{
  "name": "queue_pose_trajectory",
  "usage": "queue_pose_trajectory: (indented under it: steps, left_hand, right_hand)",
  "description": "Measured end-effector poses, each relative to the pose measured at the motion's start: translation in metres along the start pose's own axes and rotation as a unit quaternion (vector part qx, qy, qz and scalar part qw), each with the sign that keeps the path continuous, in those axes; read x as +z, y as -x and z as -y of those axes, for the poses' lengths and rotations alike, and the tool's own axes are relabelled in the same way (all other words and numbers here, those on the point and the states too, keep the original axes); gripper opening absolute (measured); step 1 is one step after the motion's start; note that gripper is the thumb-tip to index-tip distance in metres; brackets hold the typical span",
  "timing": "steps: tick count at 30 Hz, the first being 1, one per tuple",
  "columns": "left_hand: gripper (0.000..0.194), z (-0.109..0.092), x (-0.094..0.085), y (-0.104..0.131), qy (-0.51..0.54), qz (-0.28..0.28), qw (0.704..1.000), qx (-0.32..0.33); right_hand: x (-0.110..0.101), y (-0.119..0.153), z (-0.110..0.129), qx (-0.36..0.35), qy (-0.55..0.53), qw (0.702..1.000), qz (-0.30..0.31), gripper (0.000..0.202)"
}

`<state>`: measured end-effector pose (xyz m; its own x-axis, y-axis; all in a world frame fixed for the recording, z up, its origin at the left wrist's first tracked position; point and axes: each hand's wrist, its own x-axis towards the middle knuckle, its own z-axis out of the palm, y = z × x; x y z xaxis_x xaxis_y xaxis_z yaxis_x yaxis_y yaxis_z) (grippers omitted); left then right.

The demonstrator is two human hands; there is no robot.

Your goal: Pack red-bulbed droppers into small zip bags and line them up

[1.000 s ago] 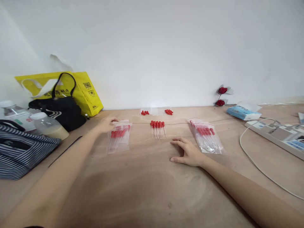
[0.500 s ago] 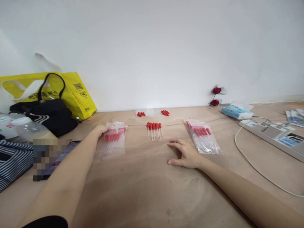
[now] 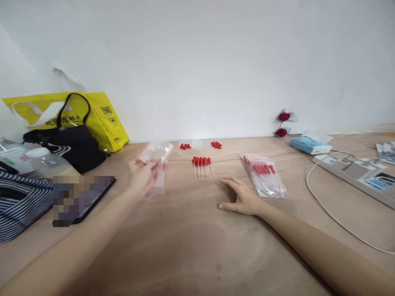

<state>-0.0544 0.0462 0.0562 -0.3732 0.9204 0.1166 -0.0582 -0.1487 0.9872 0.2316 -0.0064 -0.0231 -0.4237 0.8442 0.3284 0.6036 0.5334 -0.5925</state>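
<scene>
My left hand (image 3: 142, 174), blurred by motion, is closed on a clear zip bag (image 3: 160, 150) lifted off the table. Beneath it lies another clear bag (image 3: 159, 187), partly hidden, with red showing through. Resting on the table at the right is my right hand (image 3: 240, 198), empty, its thumb and fingers apart. Between the hands, several glass droppers (image 3: 202, 164) with red bulbs lie side by side in a row. Just beyond my right hand is a pile of clear bags (image 3: 268, 181) holding red-bulbed droppers.
Loose red bulbs (image 3: 216, 144) and clear tubes (image 3: 201, 144) lie near the wall. At left are a yellow bag (image 3: 112, 123), a black bag (image 3: 77, 150), a bottle (image 3: 49, 164) and a phone (image 3: 98, 201). A tissue pack (image 3: 310, 144), power strip (image 3: 382, 193) and white cable (image 3: 324, 218) occupy the right.
My left hand has moved right and toward me, lifting a clear bag from the left pile. My right hand stays in place. The view has shifted slightly.
</scene>
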Motion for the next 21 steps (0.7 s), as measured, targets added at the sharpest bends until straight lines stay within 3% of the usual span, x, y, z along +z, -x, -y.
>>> queue_pose_trajectory:
  steps: [2,4,9,12,15,18,21]
  left_hand:
    - [0.032,0.009,0.021,0.039,0.114,-0.004,0.988,-0.107]
    - [0.033,0.017,0.038,0.071,0.160,0.026,0.966,-0.200]
    - [0.033,0.030,0.060,0.106,0.217,0.115,0.934,-0.261]
    - [0.037,0.037,0.062,0.108,0.209,0.127,0.937,-0.250]
    - [0.035,0.044,0.054,0.102,0.123,0.153,0.959,-0.205]
    - [0.029,0.050,0.042,0.090,-0.079,0.239,0.959,-0.128]
    - [0.026,0.056,0.032,0.080,-0.273,0.282,0.920,0.000]
  right_hand:
    - [0.004,-0.001,0.001,0.029,-0.089,0.995,-0.034,0.072]
    - [0.007,-0.003,0.003,0.057,-0.197,0.977,-0.057,0.072]
    - [0.003,-0.010,0.007,0.067,-0.368,0.927,-0.022,0.062]
    - [0.000,-0.012,0.005,0.086,-0.417,0.905,0.007,0.047]
    - [0.000,-0.014,-0.004,0.133,-0.393,0.909,0.032,0.048]
    - [-0.002,-0.016,-0.012,0.128,-0.278,0.950,0.065,0.048]
    - [-0.007,-0.016,-0.010,0.060,-0.080,0.994,0.041,0.032]
